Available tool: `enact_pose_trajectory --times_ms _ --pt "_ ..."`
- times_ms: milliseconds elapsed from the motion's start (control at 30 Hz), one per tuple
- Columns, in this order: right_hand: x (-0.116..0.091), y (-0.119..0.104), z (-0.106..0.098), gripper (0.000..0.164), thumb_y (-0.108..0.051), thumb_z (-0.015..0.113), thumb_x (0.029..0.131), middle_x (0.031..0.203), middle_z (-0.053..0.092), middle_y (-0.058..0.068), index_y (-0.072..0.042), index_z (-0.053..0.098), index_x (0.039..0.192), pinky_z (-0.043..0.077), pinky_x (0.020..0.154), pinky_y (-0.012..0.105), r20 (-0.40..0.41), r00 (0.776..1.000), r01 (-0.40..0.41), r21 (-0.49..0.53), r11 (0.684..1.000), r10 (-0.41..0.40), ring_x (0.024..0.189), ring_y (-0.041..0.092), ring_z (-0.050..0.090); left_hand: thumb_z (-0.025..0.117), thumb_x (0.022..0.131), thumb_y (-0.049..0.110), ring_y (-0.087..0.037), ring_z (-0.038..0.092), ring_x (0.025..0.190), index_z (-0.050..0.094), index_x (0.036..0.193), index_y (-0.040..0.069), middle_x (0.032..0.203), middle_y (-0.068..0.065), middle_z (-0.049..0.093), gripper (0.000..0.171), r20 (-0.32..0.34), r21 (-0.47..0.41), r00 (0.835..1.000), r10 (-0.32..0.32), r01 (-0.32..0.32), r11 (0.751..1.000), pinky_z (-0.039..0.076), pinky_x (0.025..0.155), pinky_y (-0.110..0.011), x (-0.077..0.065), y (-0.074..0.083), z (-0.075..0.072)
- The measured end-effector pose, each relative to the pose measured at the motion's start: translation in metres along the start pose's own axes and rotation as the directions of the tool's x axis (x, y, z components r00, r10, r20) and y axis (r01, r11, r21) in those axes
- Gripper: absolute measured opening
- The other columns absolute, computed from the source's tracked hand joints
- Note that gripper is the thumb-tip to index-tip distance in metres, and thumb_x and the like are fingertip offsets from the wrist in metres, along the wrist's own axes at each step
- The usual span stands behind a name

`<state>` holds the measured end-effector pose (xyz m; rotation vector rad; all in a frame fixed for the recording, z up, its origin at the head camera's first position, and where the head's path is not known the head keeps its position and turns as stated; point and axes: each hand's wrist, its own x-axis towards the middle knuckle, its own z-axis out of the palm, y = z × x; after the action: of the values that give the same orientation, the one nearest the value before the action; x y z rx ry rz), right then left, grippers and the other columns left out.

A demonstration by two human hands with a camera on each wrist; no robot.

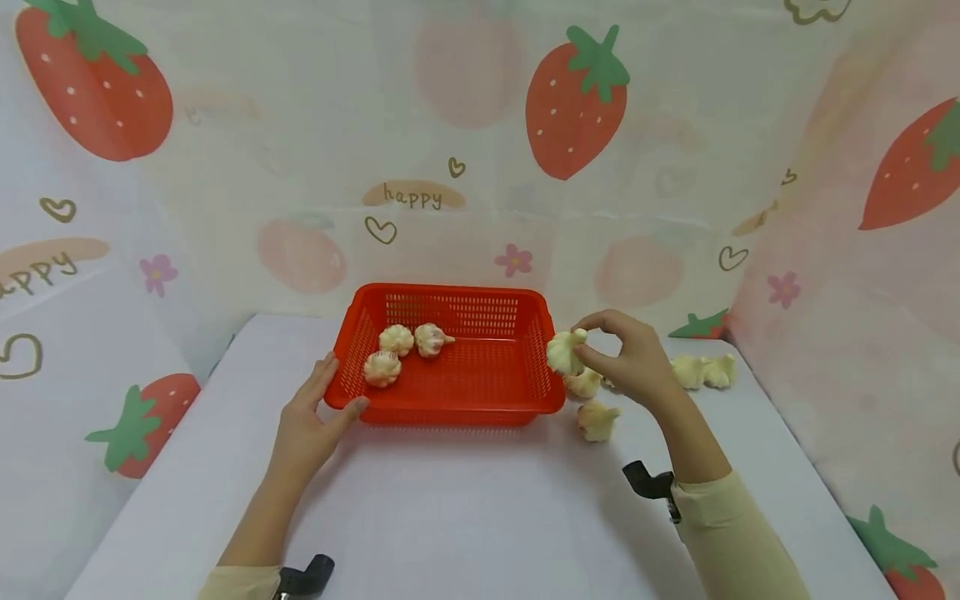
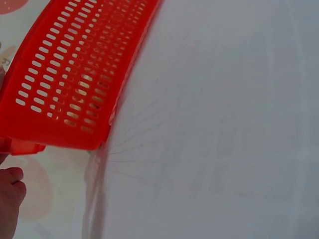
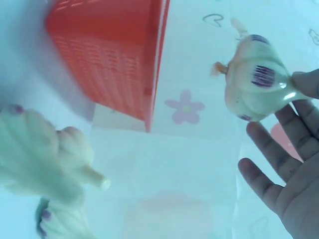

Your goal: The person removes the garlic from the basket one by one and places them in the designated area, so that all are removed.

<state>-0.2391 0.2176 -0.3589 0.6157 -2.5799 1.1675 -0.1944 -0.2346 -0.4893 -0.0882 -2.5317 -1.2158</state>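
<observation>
A red plastic basket (image 1: 450, 408) stands on the white table, with three garlic bulbs (image 1: 382, 368) inside toward its left. My left hand (image 1: 307, 433) holds the basket's front left corner, thumb on the front rim and fingers along the left side. Beside the basket's right rim, my right hand (image 1: 630, 358) pinches a garlic bulb (image 1: 564, 353) by its stem, raised above the table. The right wrist view shows that bulb (image 3: 256, 82) with purple streaks, between thumb and fingers. Below it, another garlic bulb (image 1: 597, 421) lies on the table.
More garlic bulbs (image 1: 581, 385) lie right of the basket, partly hidden by my right hand. Farther right, two garlic bulbs (image 1: 718, 372) sit together near the table's edge. A strawberry-print cloth (image 1: 480, 233) hangs behind and at both sides of the white table (image 1: 480, 517).
</observation>
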Motion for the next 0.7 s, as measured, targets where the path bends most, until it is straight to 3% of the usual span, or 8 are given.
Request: enact_pose_trajectory --times_ms 200,433,700 --pt "-0.024 0.011 -0.013 0.018 -0.015 0.078 0.091 0.112 0.074 0.0 -0.018 0.073 0.108 0.048 0.103 0.045 -0.12 0.993 -0.008 -0.002 1.0 0.008 0.114 0.02 0.061 0.074 0.091 0.052 -0.029 0.026 0.156 0.037 0.16 0.02 0.167 0.006 0.031 0.085 -0.007 -0.006 1.0 -0.018 0.018 1.0 0.039 0.113 -0.064 -0.005 0.0 0.002" --pt "-0.041 0.013 -0.025 0.023 -0.012 0.079 0.091 0.115 0.073 0.002 -0.016 0.074 0.113 0.044 0.101 0.02 -0.216 0.975 -0.054 -0.01 0.998 0.051 0.111 -0.002 0.058 0.075 0.091 0.051 -0.028 0.026 0.156 0.037 0.16 0.021 0.166 0.008 0.031 0.084 0.007 -0.028 0.999 -0.041 0.041 0.999 0.037 0.115 -0.064 -0.007 -0.005 0.001" --pt "-0.06 0.019 -0.031 0.025 -0.024 0.077 0.094 0.12 0.072 0.004 -0.014 0.073 0.116 0.044 0.101 0.034 -0.253 0.953 -0.18 -0.024 0.983 0.169 0.113 -0.003 0.055 0.074 0.089 0.056 -0.026 0.028 0.155 0.037 0.16 0.025 0.166 0.009 0.032 0.085 0.009 -0.081 0.999 -0.033 0.034 0.996 0.039 0.115 -0.062 -0.004 -0.009 0.0"
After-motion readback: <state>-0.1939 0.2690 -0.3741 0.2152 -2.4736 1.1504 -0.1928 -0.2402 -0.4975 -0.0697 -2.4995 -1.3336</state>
